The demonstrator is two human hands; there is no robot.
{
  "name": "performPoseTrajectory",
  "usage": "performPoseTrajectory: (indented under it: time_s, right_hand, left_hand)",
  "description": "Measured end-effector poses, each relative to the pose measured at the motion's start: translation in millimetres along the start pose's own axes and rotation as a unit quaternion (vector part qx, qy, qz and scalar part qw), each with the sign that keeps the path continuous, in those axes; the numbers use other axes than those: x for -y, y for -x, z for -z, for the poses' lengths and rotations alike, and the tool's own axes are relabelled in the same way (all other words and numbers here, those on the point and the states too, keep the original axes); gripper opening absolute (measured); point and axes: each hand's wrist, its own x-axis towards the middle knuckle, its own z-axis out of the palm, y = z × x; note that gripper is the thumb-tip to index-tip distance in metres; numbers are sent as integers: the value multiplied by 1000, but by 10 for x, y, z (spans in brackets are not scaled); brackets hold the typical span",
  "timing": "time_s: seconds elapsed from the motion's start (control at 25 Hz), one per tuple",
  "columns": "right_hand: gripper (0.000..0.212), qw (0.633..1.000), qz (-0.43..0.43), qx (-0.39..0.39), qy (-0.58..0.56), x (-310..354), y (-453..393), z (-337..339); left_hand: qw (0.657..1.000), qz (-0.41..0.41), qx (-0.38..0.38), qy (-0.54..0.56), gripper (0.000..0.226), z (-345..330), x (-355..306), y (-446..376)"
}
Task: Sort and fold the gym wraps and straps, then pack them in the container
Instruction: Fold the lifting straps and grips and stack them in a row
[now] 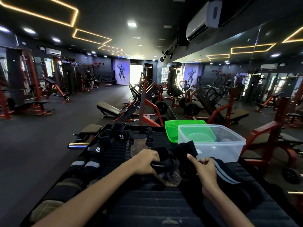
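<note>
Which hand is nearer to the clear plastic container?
The right hand: it holds black fabric just before the clear container's near wall. The left hand grips a black strap further left.

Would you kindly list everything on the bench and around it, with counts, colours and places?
container: one, clear, far right of the bench, looks empty.
lid: one, green, behind and partly under the container.
grip: one, black with brown pad, centre, in both hands.
grip pad: one, brown, beyond the left hand.
wraps: several, black with grey bands, along the left edge.
striped wrap: one, black with grey stripes, right of the right hand.
bench: one, black, ribbed.
machines: many, red and black, across the floor.
left hand: grips the grip.
right hand: pinches its black strap.
</note>
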Motion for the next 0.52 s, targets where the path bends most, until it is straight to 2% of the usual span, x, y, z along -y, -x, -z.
performPoseTrajectory:
  time_s: [0.08,0.16,0.24,0.32,0.44,0.52]
  right_hand:
    - [40,990,-76,107,-46,-2,-28,-34]
    - [35,981,-79,171,-39,-11,-11,-67]
    - [34,984,-54,161,-51,0,-33,-59]
    - [32,979,-44,157,-120,70,-50,-7]
    - [29,961,-45,172,-213,203,-67,97]
    - [31,960,-34,172,-217,263,-51,157]
  left_hand:
    - [999,-9,23,-32,37,-37,9,111]
    - [996,-5,52,-67,38,-106,3,237]
    - [994,8,70,-88,38,-183,-12,350]
    - [994,38,66,-81,34,-232,-21,454]
    - [993,113,9,-44,28,-268,-52,542]
    - [982,182,-33,-34,30,-298,-90,540]
